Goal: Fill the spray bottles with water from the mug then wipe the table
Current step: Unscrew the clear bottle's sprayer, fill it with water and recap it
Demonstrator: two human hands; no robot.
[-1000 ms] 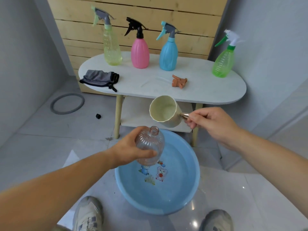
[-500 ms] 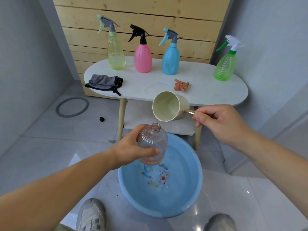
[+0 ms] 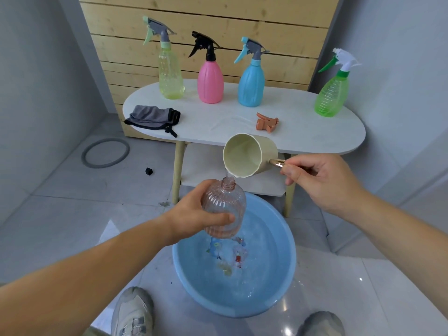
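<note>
My left hand [image 3: 194,214] grips a clear pinkish ribbed bottle [image 3: 226,207] with its top off, held over the blue basin [image 3: 281,282]. My right hand [image 3: 320,180] holds the metal handle of a cream mug [image 3: 249,157], tipped on its side just above the bottle's neck. A thin stream of water runs from the mug's lip into the neck. The bottle's orange spray head [image 3: 266,121] lies on the white table [image 3: 218,127]. A grey cloth [image 3: 152,117] lies at the table's left end.
Yellow [image 3: 171,78], pink [image 3: 209,81], blue [image 3: 251,83] and green [image 3: 332,93] spray bottles stand along the table's back. The basin holds water and sits on the tiled floor between my shoes. A grey ring [image 3: 105,152] and a small black cap [image 3: 149,171] lie on the floor at left.
The mug has tipped further and come down to the bottle's neck, and water now pours in. The water in the basin ripples.
</note>
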